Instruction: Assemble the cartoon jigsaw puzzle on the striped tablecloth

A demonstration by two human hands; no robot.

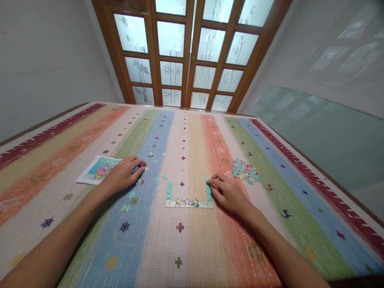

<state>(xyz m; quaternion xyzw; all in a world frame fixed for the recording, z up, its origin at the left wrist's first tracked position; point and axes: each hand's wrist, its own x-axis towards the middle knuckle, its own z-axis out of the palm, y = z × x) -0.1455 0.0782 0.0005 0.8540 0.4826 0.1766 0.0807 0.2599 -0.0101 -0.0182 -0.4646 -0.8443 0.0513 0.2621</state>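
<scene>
A partly joined jigsaw puzzle (189, 203) lies flat in a U shape: a bottom row with a short column at each end. My right hand (228, 192) is at the top of the right column, thumb and fingers closed at a turquoise puzzle piece (207, 181) there. To the left, my left hand (127, 172) pinches a small pale puzzle piece (147, 168) at its fingertips, just above the cloth. That hand partly covers a picture card (100, 171) with a pink cartoon figure. Several loose turquoise pieces (157, 181) lie between the left hand and the puzzle.
A heap of mixed puzzle pieces (245, 171) lies beyond my right hand. More loose pieces (126, 208) lie nearer me on the left. A striped, patterned tablecloth (180, 244) covers the table. Wooden doors with frosted panes (171, 40) stand behind it.
</scene>
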